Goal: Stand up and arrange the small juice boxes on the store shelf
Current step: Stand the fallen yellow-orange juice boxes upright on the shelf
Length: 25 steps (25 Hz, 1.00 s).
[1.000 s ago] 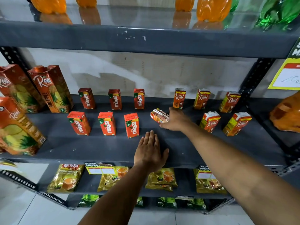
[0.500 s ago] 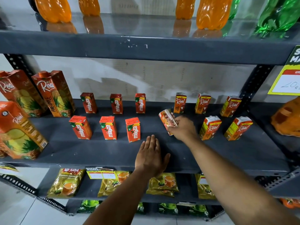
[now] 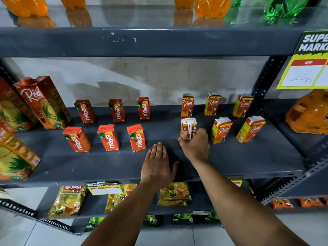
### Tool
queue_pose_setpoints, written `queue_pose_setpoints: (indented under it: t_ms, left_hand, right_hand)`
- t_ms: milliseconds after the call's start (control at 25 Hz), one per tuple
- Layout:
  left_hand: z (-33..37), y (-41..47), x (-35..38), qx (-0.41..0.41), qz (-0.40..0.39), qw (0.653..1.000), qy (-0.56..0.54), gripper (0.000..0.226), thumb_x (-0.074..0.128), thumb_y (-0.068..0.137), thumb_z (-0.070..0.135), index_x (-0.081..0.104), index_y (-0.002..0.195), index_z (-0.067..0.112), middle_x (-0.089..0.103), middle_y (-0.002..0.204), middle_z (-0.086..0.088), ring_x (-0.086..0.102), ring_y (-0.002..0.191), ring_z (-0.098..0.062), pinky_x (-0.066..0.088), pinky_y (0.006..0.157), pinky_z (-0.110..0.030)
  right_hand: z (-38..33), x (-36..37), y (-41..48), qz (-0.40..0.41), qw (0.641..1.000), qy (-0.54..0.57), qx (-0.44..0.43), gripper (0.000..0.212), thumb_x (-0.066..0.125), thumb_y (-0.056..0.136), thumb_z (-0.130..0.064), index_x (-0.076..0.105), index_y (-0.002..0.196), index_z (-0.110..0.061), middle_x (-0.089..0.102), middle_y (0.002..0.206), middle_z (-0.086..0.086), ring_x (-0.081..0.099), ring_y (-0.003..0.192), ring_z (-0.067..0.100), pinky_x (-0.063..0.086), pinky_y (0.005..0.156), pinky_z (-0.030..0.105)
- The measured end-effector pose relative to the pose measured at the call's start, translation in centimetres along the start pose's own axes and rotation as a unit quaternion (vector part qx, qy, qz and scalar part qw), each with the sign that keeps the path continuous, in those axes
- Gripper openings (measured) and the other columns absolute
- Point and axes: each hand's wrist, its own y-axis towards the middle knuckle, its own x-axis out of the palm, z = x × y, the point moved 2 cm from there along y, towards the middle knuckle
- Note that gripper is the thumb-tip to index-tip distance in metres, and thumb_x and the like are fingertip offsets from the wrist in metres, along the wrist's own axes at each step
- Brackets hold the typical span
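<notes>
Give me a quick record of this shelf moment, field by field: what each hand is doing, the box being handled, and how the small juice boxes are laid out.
right hand: right hand grips the held Real box from the near side
held Real box: upright, straw side facing the camera, front row
left hand: left hand lies flat, palm down, on the middle shelf, holding nothing
Maaza boxes: six Maaza boxes, two rows of three, all upright
other Real boxes: five Real boxes upright, three behind, two in front
large cartons: pineapple cartons at far left
</notes>
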Motion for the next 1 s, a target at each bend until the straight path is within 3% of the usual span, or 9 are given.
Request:
queue_pose_setpoints:
  t_ms: [120,200,280,360,480,560,680,840,1000]
  left_hand:
    - [-0.1,0.0,0.0,-0.001,-0.009,1.000,-0.003,0.083,0.012,0.091,0.062,0.002,0.150,0.004,-0.003,0.161,-0.014,-0.008,0.148,-0.025,-0.004,0.118,-0.038]
    - [-0.1,0.1,0.1,-0.001,-0.010,1.000,-0.001,0.084,0.008,0.090,0.064,0.001,0.150,0.004,-0.004,0.161,-0.014,-0.008,0.148,-0.025,-0.004,0.118,-0.038]
    - [0.0,0.2,0.2,0.001,-0.014,1.000,0.001,0.085,0.007,0.090,0.064,0.001,0.150,0.004,-0.005,0.161,-0.014,-0.009,0.148,-0.025,-0.004,0.118,-0.037]
    - [0.0,0.1,0.2,-0.002,-0.012,1.000,-0.001,0.085,0.008,0.090,0.064,0.001,0.150,0.004,-0.005,0.161,-0.013,-0.009,0.148,-0.025,-0.004,0.119,-0.037]
    - [-0.1,0.1,0.2,-0.002,-0.007,1.000,-0.010,0.087,0.008,0.088,0.065,0.002,0.150,0.004,-0.003,0.161,-0.014,-0.008,0.148,-0.025,-0.003,0.119,-0.037]
    - [-0.1,0.1,0.3,0.003,-0.003,1.000,-0.016,0.088,0.008,0.088,0.066,0.003,0.150,0.004,-0.002,0.161,-0.014,-0.007,0.148,-0.025,-0.003,0.118,-0.037]
    - [-0.2,0.1,0.3,0.002,-0.003,1.000,-0.019,0.087,0.010,0.089,0.066,0.003,0.150,0.004,-0.002,0.161,-0.014,-0.006,0.148,-0.026,-0.003,0.118,-0.037]
    - [-0.2,0.1,0.2,-0.003,-0.007,1.000,-0.020,0.088,0.011,0.087,0.066,0.003,0.150,0.005,-0.002,0.161,-0.014,-0.007,0.148,-0.025,-0.003,0.118,-0.037]
    - [-0.2,0.2,0.3,-0.003,-0.007,1.000,-0.020,0.088,0.010,0.087,0.066,0.003,0.150,0.005,-0.003,0.161,-0.014,-0.007,0.148,-0.025,-0.003,0.118,-0.037]
  right_hand:
    - [-1.2,-1.1,-1.0,0.030,0.996,0.081,-0.024,0.099,0.076,0.057,-0.064,0.034,0.130,-0.012,0.045,0.125,0.011,0.049,0.110,0.027,0.048,0.085,0.042]
    - [-3.1,-2.6,-0.3,0.082,0.987,0.088,-0.109,0.092,0.067,0.064,-0.069,0.036,0.129,-0.012,0.045,0.124,0.014,0.048,0.110,0.027,0.046,0.084,0.039]
    - [-5.3,-4.1,2.4,0.046,0.985,-0.035,-0.164,0.081,0.056,0.067,-0.076,0.052,0.115,-0.010,0.056,0.113,0.014,0.053,0.104,0.030,0.046,0.080,0.038]
    - [-7.0,-5.1,4.6,-0.086,0.965,-0.202,-0.145,0.073,0.048,0.066,-0.082,0.060,0.092,-0.014,0.062,0.091,0.007,0.058,0.086,0.026,0.045,0.067,0.033]
    - [-8.2,-5.6,6.1,-0.249,0.914,-0.298,-0.116,0.048,0.065,0.067,-0.061,0.061,0.082,-0.016,0.063,0.078,0.003,0.056,0.066,0.017,0.039,0.053,0.027]
    - [-9.4,-5.7,6.5,-0.310,0.873,-0.347,-0.143,0.036,0.072,0.068,-0.044,0.063,0.085,-0.013,0.064,0.077,0.005,0.058,0.064,0.017,0.042,0.052,0.026]
    - [-10.7,-6.1,6.8,-0.377,0.774,-0.454,-0.229,0.037,0.079,0.069,-0.028,0.064,0.098,-0.012,0.066,0.088,0.006,0.062,0.074,0.021,0.048,0.058,0.029]
    - [-10.4,-6.8,6.9,-0.356,0.701,-0.479,-0.390,0.030,0.070,0.075,-0.021,0.055,0.101,-0.026,0.063,0.098,0.004,0.058,0.083,0.027,0.051,0.072,0.038]
    - [-10.4,-6.7,5.8,-0.304,0.600,-0.488,-0.557,0.030,0.063,0.081,-0.019,0.054,0.110,-0.025,0.062,0.102,0.005,0.055,0.094,0.028,0.049,0.073,0.042]
